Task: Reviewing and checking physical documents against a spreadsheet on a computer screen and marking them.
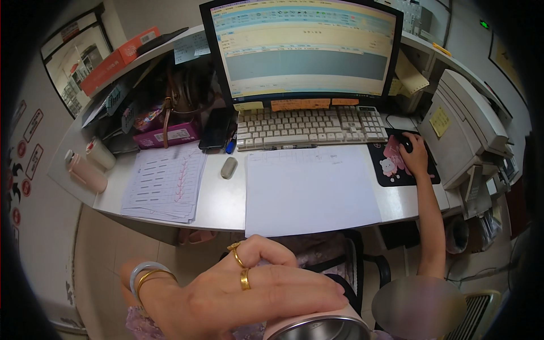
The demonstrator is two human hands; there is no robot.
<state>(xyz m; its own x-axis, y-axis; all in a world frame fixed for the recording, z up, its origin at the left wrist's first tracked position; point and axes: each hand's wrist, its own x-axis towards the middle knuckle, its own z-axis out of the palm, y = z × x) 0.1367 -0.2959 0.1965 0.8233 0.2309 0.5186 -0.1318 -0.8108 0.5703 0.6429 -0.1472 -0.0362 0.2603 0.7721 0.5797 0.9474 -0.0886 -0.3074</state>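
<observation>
Close to the camera, at the bottom middle, my left hand (243,289) grips a pale pink steel-lined cup (277,326). Its shiny metal mouth is tilted into view, while most of the body is cut off by the lower edge. Gold rings and two bangles are on this hand and wrist. Farther off to the right, my right hand (418,150) rests over a black computer mouse (407,146). The mouse lies on a black mouse pad (391,180) with a pink cartoon bear print.
A lit monitor (306,62) stands behind a white keyboard (311,126). Blank paper (309,190) and stacked forms (161,187) lie on the desk. Two bottles, one a pink bottle (88,173), stand left. A printer (467,113) is at right; a chair (374,266) sits below the desk edge.
</observation>
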